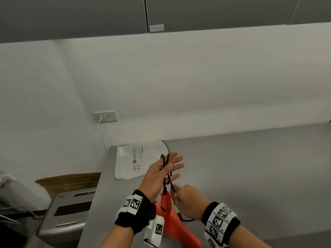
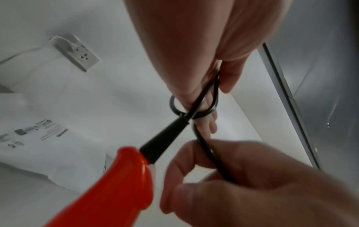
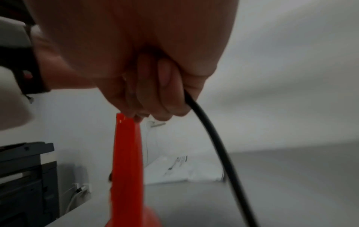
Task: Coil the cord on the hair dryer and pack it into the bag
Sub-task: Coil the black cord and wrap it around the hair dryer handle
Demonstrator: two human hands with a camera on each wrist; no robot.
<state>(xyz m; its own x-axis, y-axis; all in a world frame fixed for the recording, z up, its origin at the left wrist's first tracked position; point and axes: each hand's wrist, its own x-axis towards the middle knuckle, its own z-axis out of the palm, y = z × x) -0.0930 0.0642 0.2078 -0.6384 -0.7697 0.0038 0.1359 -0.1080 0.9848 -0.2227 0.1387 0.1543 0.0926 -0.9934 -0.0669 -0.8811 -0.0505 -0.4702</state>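
Observation:
An orange hair dryer [image 1: 170, 224] [image 2: 116, 184] [image 3: 126, 161] stands on the grey table [image 1: 250, 167] between my wrists, handle up. Its black cord [image 1: 165, 169] [image 2: 202, 145] [image 3: 213, 138] rises from the handle and loops around my left hand [image 1: 170, 167] [image 2: 211, 86]. That hand's fingers are spread straight while its thumb pins the loops against them. Just below, my right hand [image 1: 186, 197] [image 2: 242, 176] [image 3: 155, 92] pinches the cord's free run. The white bag [image 1: 129, 163] [image 2: 48, 145] [image 3: 184, 172] lies flat at the table's far left corner, behind my left hand.
A wall outlet [image 1: 105, 116] with a white plug sits above the table's left end. A grey office machine [image 1: 69, 212] and a cardboard box [image 1: 71, 181] stand left of the table. Grey cabinets [image 1: 215, 13] hang overhead.

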